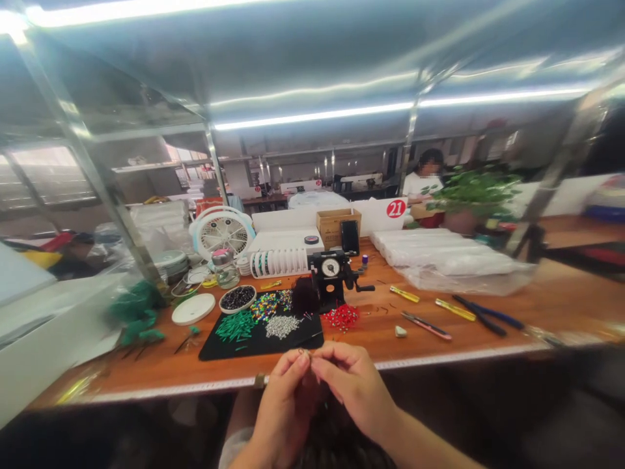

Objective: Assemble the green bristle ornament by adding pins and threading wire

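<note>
My left hand (291, 391) and my right hand (352, 385) meet in front of the table's near edge, thumbs and fingertips pinched together. Something thin and small shows at the fingertips, too tiny to name. Just beyond them lies a black mat (232, 348) bearing green tube-like pieces (236, 326), silvery beads (282, 327) and multicoloured beads (265, 306). A white dish of black beads (237, 298) rests at the mat's far left. Red pieces (342, 317) are heaped at its right, below a black hand-cranked device with a dial (331, 268).
Pliers (488, 314), yellow-handled tools (455, 309) and a pink-and-grey tool (427, 326) lie at right, before plastic-wrapped rolls (444, 254). A white fan (223, 234), glass jar (225, 270) and white lid (194, 309) stand left. A person (422, 179) sits beyond the partition.
</note>
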Available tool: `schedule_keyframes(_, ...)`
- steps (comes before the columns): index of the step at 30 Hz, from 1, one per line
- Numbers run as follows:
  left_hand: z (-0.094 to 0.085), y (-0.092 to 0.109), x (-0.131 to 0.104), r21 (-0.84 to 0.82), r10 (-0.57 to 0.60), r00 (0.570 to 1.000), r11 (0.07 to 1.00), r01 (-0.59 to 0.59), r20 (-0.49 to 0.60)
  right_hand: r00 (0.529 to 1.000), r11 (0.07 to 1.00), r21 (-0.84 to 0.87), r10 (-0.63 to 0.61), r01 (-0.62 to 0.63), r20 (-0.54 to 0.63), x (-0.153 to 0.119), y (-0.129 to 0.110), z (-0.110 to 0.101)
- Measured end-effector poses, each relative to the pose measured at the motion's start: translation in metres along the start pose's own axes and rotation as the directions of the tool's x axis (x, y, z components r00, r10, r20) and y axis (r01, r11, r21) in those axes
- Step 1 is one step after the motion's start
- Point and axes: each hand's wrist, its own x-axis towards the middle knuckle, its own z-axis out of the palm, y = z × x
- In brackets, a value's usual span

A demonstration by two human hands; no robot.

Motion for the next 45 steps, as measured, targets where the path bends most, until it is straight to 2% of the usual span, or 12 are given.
schedule_keyframes(2, -0.002, -0.001, 0.000, 0.014, 0.022, 1.000, 1.000, -0.021, -0.018, 1.000, 0.999, -0.040, -0.022, 0.022, -0.017, -0.001, -0.001, 0.001)
schedule_keyframes(5, -0.003, 0.000, 0.000, 0.152, 0.116, 0.993, 0.982, -0.114, -0.006, 0.999, 0.993, -0.116, -0.018, 0.012, -0.045, -0.002, 0.000, 0.001)
schedule_keyframes(9, -0.002, 0.001, 0.001, 0.283, 0.195, 0.980, 0.939, -0.195, 0.026, 0.999, 0.994, -0.108, 0.002, -0.007, -0.048, -0.002, 0.003, -0.002)
schedule_keyframes(15, -0.004, -0.003, 0.005, 0.263, 0.171, 0.985, 0.950, -0.170, 0.020, 0.997, 0.997, 0.013, 0.071, -0.071, -0.027, 0.000, 0.004, -0.003)
schedule_keyframes(21, -0.007, -0.005, 0.008, 0.274, 0.172, 0.985, 0.947, -0.167, 0.005, 0.987, 0.986, 0.125, 0.122, -0.109, -0.102, 0.001, 0.010, 0.000)
schedule_keyframes(26, -0.002, -0.006, 0.009, 0.263, 0.173, 0.985, 0.950, -0.167, 0.002, 0.986, 0.979, 0.177, 0.121, -0.099, -0.115, 0.001, 0.011, 0.001)
schedule_keyframes(39, 0.009, -0.003, 0.008, 0.336, 0.163, 0.986, 0.931, -0.141, -0.037, 0.970, 0.972, 0.157, 0.197, -0.175, -0.144, 0.002, 0.018, -0.003)
schedule_keyframes(42, 0.008, -0.004, 0.009, 0.312, 0.152, 0.988, 0.941, -0.132, -0.040, 0.975, 0.979, 0.133, 0.171, -0.152, -0.143, 0.001, 0.015, -0.002)
schedule_keyframes(45, 0.006, -0.004, 0.008, 0.226, 0.112, 0.993, 0.969, -0.099, -0.046, 0.989, 0.996, 0.033, 0.092, -0.088, -0.119, -0.001, 0.009, -0.002)
